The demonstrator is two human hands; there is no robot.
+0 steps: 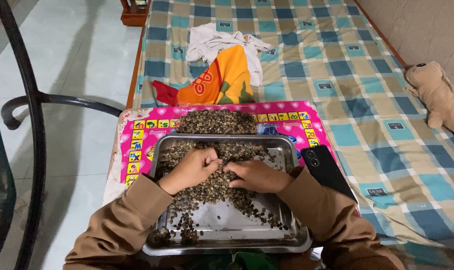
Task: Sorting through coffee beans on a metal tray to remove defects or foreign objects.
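In the head view, a metal tray (287, 150) was seen low in the centre of the frame, resting on a pink mat (132, 131) printed with small picture squares. The tray was partly filled with small dark beans (212, 187): these were heaped thickly across its upper half and around the hands, and thinned to scattered patches toward the lower left corner, while the lower right part of the tray floor was left bare and shiny. A second heap of beans (217, 121) was piled directly on the mat, just beyond the tray's far rim and touching it.

Both hands were placed inside the tray, on top of the beans. The left hand (193, 167) was curled, fingers bent inward into the heap; whether any beans were pinched in it could not be told. The right hand (257, 176) was laid flatter, fingers pointing left and nearly meeting the left hand; its hold could not be told either. Brown sleeves covered both forearms.

A black phone (327, 172) was lying just right of the tray, on the mat's edge. Further up, on a checked bedsheet (337, 65), a crumpled orange cloth (222, 80) and a white cloth (212, 42) were lying together, and a tan plush toy (437, 95) was seen at the right edge.
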